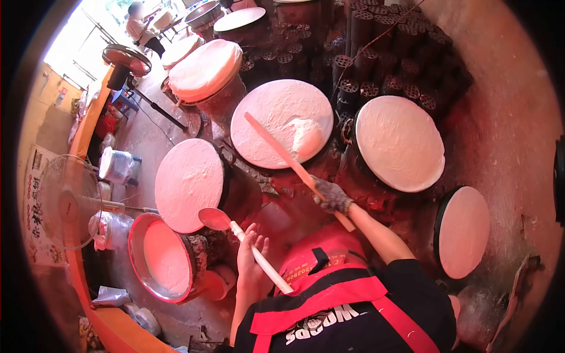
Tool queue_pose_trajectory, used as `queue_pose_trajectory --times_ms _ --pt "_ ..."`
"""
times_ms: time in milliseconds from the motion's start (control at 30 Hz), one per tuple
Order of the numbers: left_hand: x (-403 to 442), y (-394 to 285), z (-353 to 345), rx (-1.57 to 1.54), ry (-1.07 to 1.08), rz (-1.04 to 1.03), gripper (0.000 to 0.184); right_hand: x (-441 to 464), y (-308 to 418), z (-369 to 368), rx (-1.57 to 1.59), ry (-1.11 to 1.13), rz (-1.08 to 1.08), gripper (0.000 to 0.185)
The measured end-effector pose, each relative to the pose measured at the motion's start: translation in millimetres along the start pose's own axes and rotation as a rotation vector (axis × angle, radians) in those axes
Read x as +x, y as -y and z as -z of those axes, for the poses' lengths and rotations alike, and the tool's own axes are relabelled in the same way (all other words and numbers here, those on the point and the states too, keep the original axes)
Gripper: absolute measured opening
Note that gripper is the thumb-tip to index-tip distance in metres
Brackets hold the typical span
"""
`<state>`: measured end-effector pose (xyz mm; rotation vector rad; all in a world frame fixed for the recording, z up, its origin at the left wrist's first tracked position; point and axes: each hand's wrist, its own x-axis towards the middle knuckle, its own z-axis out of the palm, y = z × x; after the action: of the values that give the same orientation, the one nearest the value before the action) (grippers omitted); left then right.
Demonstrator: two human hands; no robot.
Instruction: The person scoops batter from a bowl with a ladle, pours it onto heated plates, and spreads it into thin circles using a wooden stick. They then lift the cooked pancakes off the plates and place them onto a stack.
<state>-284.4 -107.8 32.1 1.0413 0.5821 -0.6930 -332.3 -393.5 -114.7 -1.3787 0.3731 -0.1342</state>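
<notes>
My right hand [333,196], in a dark knitted glove, grips a long flat wooden stick [281,151]. The stick's far end reaches over a round griddle [259,132] coated with thin white batter. On that griddle a thicker mound of batter [309,140] lies to the right of the stick. My bare left hand [252,253] holds a ladle [262,263] by its white handle. The ladle's reddish bowl points up and left, beside another batter-covered griddle [189,185]. Below it stands a wide red-rimmed basin [159,256] of white batter.
More coated griddles stand to the right [400,144] and lower right [465,232]. A stack of pale flatbreads [206,69] sits behind, near piled coal briquettes [376,53]. Fans [69,203] stand on the left. Another person [140,26] works far off at upper left.
</notes>
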Motion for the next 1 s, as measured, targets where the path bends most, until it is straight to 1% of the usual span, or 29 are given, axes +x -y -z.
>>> queue_pose_trajectory --times_ms 33,67,133,167,200,267,300,333,400,433,500,567,600,633,700,733,800,867,900,1000 --pt "-0.9 1.5 -9.6 -0.029 -0.008 0.004 0.026 -2.1 -2.0 20.1 0.008 0.041 -0.064 0.035" --pt "2.6 4.2 -15.3 -0.086 0.06 0.022 0.024 1.5 -8.2 46.5 0.031 0.059 -0.129 0.034" --pt "5.7 11.6 -14.0 -0.193 0.184 0.064 0.022 21.9 -12.1 89.1 0.095 0.022 -0.197 0.033" --pt "6.4 14.1 -15.6 -0.244 0.248 0.084 0.022 37.0 -14.0 98.4 0.098 0.007 -0.142 0.032" --pt "6.0 15.2 -23.4 -0.235 0.195 0.093 0.022 51.1 -9.1 104.9 0.1 -0.007 -0.086 0.031" --pt "5.9 16.6 -35.2 -0.142 0.197 0.062 0.021 101.3 -19.5 111.8 -0.038 -0.06 -0.141 0.029" --pt "5.6 16.2 -39.8 -0.095 0.197 0.05 0.02 127.4 -27.8 108.2 -0.148 -0.077 -0.195 0.028" --pt "5.7 14.1 -44.3 -0.114 0.206 0.059 0.017 148.4 -39.7 97.0 -0.275 -0.073 -0.199 0.028" --pt "10.6 10.7 -46.4 -0.145 0.212 0.07 0.017 173.9 -67.1 78.1 -0.656 0.009 0.263 0.034" --pt "13.3 7.6 -47.0 -0.162 0.218 0.077 0.017 149.1 -51.7 64.9 -0.411 0.057 0.387 0.033" --pt "12.7 -0.5 -48.2 -0.126 0.237 0.048 0.018 63.0 64.9 39.9 -0.494 -0.124 0.075 0.041" --pt "10.1 -6.5 -51.1 -0.051 0.235 0.028 0.017 34.1 67.8 43.3 -0.477 -0.428 0.255 0.045" --pt "11.1 -7.6 -50.9 -0.004 0.249 0.005 0.015 31.5 64.5 39.9 -0.643 -0.562 0.133 0.044" --pt "8.9 -7.8 -55.1 0.023 0.234 -0.01 0.015 41.2 37.4 29.2 -0.457 -0.607 0.189 0.04" --pt "13.7 -7.0 -54.9 0.067 0.229 -0.027 0.015 59.7 -14.6 7.6 -0.083 -0.678 0.334 0.035" --pt "9.6 -8.3 -61.8 0.113 0.178 -0.033 0.015 63.9 -22.3 -2.6 -0.025 -0.653 0.34 0.035" --pt "8.1 -11.6 -66.0 0.149 0.238 -0.017 0.014 66.9 -16.9 -11.7 -0.024 -0.505 0.33 0.036" --pt "15.3 -15.4 -54.7 0.205 0.275 -0.007 0.013 51.2 12.3 4.1 -0.092 -0.402 0.285 0.038" --pt "20.1 -16.8 -49.6 0.277 0.262 -0.032 0.013 31.7 44.3 5.8 -0.214 -0.533 0.137 0.038" --pt "28.6 -15.7 -39.3 0.237 0.336 0.028 0.016 17.2 29.4 -3.9 -0.134 -0.711 0.151 0.038"
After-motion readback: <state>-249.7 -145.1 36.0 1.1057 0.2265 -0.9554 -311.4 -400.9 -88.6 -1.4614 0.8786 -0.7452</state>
